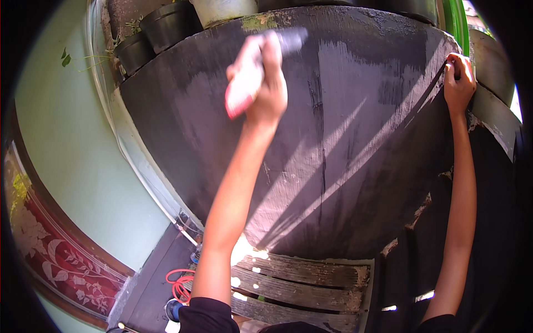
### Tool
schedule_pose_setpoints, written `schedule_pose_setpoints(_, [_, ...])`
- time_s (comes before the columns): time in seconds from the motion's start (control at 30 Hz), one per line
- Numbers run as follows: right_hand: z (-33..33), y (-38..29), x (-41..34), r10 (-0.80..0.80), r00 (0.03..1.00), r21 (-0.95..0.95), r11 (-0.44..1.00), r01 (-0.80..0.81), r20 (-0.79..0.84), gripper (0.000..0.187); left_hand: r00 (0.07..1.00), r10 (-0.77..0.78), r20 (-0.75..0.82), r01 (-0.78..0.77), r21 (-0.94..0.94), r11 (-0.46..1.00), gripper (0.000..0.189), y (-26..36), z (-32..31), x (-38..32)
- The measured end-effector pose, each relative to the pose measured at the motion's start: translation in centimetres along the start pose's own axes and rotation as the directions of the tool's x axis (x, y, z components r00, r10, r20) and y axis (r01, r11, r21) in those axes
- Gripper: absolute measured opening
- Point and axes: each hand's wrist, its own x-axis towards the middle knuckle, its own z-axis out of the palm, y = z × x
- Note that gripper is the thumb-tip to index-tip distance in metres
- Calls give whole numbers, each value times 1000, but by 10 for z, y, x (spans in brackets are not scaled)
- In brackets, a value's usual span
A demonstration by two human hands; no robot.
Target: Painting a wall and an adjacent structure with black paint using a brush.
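Observation:
My left hand (pixel 270 79) is raised near the top of a dark grey wall (pixel 258 166), closed around a paintbrush. The paintbrush (pixel 245 91) is motion-blurred; its handle is white with a red end, and its dark head (pixel 293 39) points right, over the wall's upper part. Whether the bristles touch the wall is not clear. Darker, wet-looking coating covers the wall's upper band and left side, with ragged lower edges over a paler streaked area. At the far right, my right hand (pixel 460 79) has its fingers curled at the wall's upper right edge.
Black plant pots (pixel 170 27) and a pale bucket (pixel 225 11) line the wall's top. White pipe (pixel 120 141) runs down the pale green wall (pixel 66 83). Below are a slatted wooden bench (pixel 300 287) and coiled red hose (pixel 180 287). Dark stepped slats descend at right.

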Motion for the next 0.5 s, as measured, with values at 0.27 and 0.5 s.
schedule_pose_setpoints(0.27, [7, 1, -2, 43, 999, 9, 999, -43, 16, 16, 977, 197, -78, -191, 77, 979, 36, -49, 23, 23])
schedule_pose_setpoints(0.5, [-1, 8, -1, 24, 999, -8, 1000, -23, 28, 16, 991, 132, 15, -132, 174, 976, 29, -22, -7, -24])
